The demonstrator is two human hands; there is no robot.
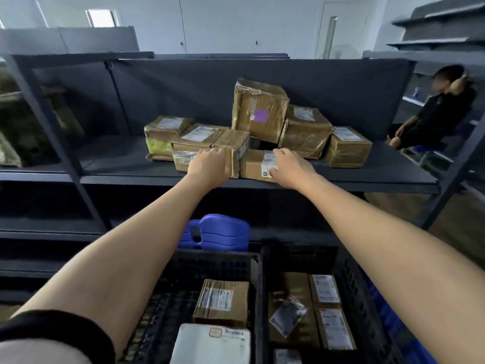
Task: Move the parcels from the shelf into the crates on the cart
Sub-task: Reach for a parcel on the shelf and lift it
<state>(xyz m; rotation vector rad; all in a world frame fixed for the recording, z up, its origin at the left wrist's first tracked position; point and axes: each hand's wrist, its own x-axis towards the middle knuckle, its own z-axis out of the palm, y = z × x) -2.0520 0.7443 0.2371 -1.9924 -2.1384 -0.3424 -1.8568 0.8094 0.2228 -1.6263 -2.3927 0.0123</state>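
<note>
Several taped cardboard parcels stand on the dark shelf ahead of me. My left hand grips the front of a brown parcel at the shelf's edge. My right hand holds a small flat parcel with a white label beside it. Behind them a tall parcel with a purple sticker leans on others. Below me two black crates sit side by side: the left crate holds a brown parcel and a white one, and the right crate holds several parcels.
A blue plastic stool stands under the shelf, behind the crates. A person in black sits at the right past the shelf's end. Slanted shelf uprights frame the bay. More dark shelving rises at upper right.
</note>
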